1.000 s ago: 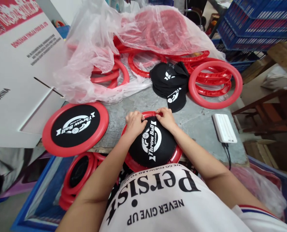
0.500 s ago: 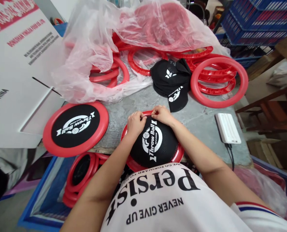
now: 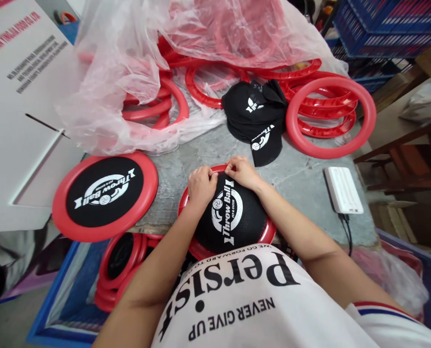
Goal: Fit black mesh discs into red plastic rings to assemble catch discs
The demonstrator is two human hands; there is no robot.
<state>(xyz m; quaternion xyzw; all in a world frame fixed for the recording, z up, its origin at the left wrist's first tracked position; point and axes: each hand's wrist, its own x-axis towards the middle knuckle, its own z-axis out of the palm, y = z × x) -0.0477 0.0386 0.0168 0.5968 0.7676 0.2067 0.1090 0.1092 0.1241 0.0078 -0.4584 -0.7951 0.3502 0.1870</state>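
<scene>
A black fabric disc (image 3: 250, 222) printed "Throw Ball" lies over a red plastic ring (image 3: 269, 234) against my shirt at the table's near edge. At the ring's far side my left hand (image 3: 203, 186) pinches the fabric's edge between thumb and curled fingers. Just right of it, my right hand (image 3: 241, 171) has its fingertips pressed together on the same edge. My fingers hide the exact grip. To the left lies an assembled throwing disc (image 3: 105, 197), a black printed face in a red ring. Beyond my hands sits a pile of black fabric covers (image 3: 250, 108).
Red rings (image 3: 364, 113) are stacked at the back right, and more lie under a clear plastic bag (image 3: 110, 96). A white power bank (image 3: 343, 190) with a cable is at the right. A blue crate (image 3: 52, 309) with finished discs stands below left; a white carton (image 3: 12, 145) is beside the table.
The view has shifted slightly, so the assembled disc and carton appear farther left. Both hands keep pinching the fabric edge in nearly the same place.
</scene>
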